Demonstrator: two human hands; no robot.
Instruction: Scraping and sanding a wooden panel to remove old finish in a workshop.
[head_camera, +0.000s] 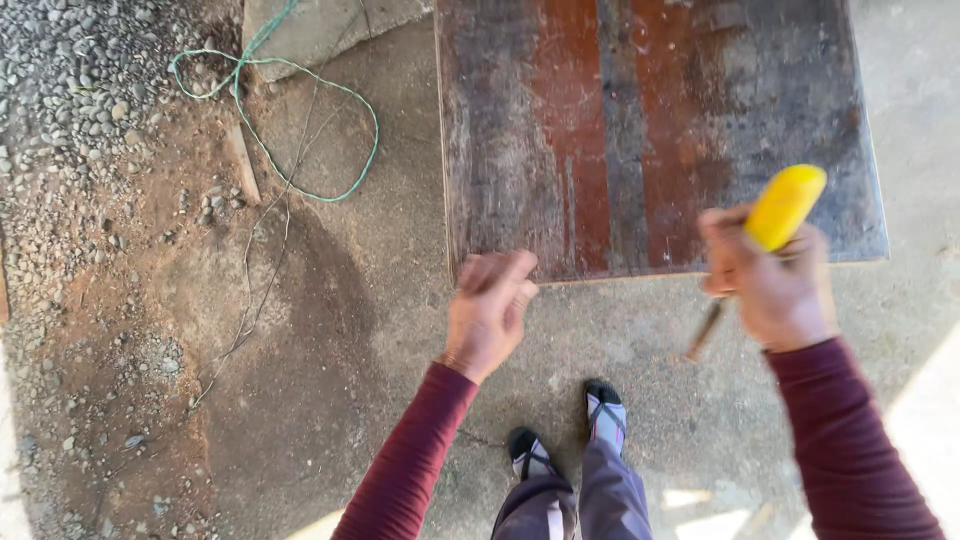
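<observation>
My right hand (775, 285) is closed around a tool with a yellow handle (786, 205); its dark metal shaft (705, 330) points down and to the left below my fist. My left hand (488, 308) hovers with its fingers loosely curled and holds nothing, just off the near edge of a worn wooden board (640, 130) stained red-brown and grey. The board lies flat in front of me, above both hands. Both sleeves are maroon.
A green cord (300, 110) loops over the concrete at the upper left, beside gravel and reddish dirt (90, 200). A thin wire (255, 290) trails across the ground. My two sandalled feet (570, 435) stand on the concrete below the board.
</observation>
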